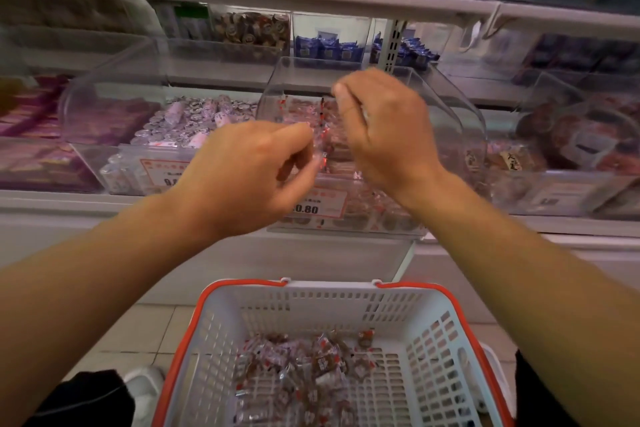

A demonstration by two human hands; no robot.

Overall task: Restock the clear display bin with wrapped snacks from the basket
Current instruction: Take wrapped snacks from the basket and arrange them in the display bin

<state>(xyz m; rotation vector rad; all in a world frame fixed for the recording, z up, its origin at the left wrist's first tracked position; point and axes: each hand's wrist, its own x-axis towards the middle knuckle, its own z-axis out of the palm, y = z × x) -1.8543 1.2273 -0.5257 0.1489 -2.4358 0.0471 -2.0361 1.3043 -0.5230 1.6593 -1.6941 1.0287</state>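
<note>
Both hands are raised over the open top of the clear bin [349,87], which stands on the shelf above and beyond the basket [322,295]; the left hand [249,173] has its fingers curled and its fingertips pinched on a clear, red-printed snack [320,149] at the bin's front, while the right hand [384,128] is curled with its back to the camera, and whether it has hold of anything I cannot tell; motion blur hides its fingertips.

The likeliest slip, to my judgement, is a snack let go too near the bin's front lip; the wrappers look slick and the bin already seems well filled, so one could slide off the heap and drop past the price tag [317,203] to the floor or back into the basket. A second risk is the curved lid being knocked by the right hand, since that hand is close beneath it.

The pinched snack is too blurred to read its long axis with certainty; it seems to hang roughly upright, one end up toward the lid, the other down toward the basket. The rest of the snacks [311,367] lie in a loose heap on the basket's floor, pointing every way.
</note>
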